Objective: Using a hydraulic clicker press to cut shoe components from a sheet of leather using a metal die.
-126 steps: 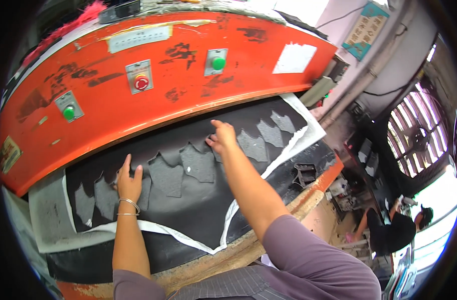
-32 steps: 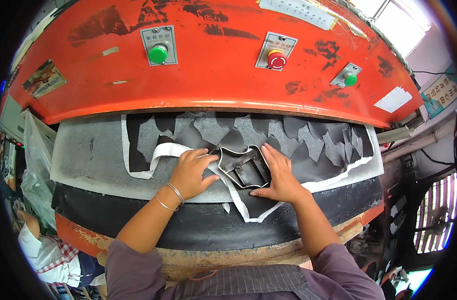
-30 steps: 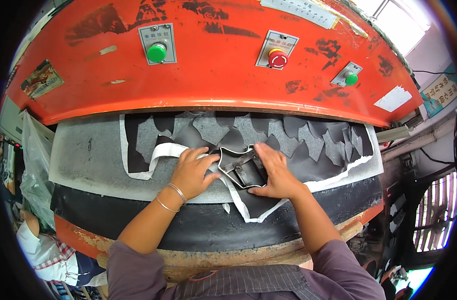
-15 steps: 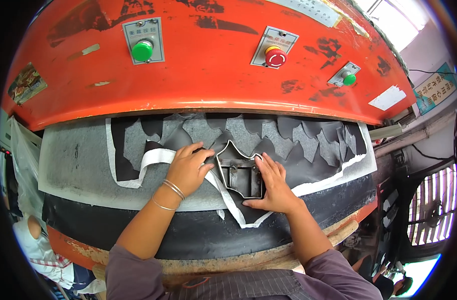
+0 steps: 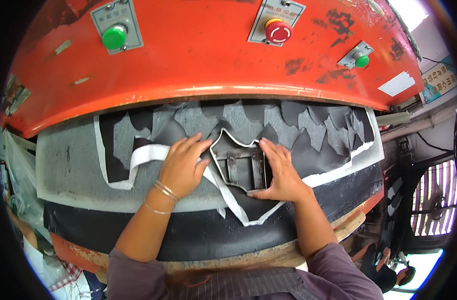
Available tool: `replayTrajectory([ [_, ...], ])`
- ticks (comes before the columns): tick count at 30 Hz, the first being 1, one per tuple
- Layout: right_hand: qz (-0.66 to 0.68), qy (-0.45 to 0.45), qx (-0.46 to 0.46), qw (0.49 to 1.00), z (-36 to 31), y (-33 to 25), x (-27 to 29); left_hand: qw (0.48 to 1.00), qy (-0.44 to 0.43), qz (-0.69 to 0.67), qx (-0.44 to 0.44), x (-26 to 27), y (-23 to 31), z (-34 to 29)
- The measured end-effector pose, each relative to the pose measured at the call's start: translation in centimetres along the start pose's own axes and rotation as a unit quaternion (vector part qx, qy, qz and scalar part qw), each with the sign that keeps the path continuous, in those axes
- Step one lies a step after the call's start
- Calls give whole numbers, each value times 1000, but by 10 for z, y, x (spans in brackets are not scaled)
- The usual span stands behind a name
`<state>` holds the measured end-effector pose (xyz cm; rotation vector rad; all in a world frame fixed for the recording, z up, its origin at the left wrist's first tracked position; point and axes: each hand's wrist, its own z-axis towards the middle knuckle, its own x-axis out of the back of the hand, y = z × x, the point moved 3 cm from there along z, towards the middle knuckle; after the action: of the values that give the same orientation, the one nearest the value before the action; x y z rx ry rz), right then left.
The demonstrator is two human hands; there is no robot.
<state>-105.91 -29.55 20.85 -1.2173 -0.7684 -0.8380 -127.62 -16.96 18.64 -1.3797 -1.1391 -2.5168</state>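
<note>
A metal cutting die [image 5: 232,172], a shaped frame with a pale rim and dark inner braces, rests on a dark grey sheet of leather-like material [image 5: 321,154] with white edges. My right hand [image 5: 283,172] grips the die's right side, fingers at its upper corner and thumb by its lower edge. Beside the die's left edge, my left hand [image 5: 183,167] lies with fingers stretched out on the sheet, fingertips close to the rim. Several shaped holes run along the sheet's far part. A loose white-edged strip [image 5: 146,154] curls beside my left hand.
Beneath the sheet lies a grey cutting board [image 5: 73,170] over a black pad [image 5: 113,230]. The red machine body [image 5: 188,60] overhangs the far edge, carrying green buttons [image 5: 114,37] and a red button [image 5: 278,32]. Other people [image 5: 388,270] appear at lower right and lower left.
The view has shifted, so the machine front sits higher in the picture. My right hand stays on the die, and my left hand remains beside it. The die looks slightly turned.
</note>
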Motion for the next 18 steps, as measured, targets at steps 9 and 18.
replayTrajectory([
  [9, 58, -76, 75, 993, 6, 20, 4, 1000, -21, -4, 10, 2, -2, 1],
  [18, 187, -76, 93, 975, 18, 31, 26, 997, -71, 35, -24, 4, 6, 19],
])
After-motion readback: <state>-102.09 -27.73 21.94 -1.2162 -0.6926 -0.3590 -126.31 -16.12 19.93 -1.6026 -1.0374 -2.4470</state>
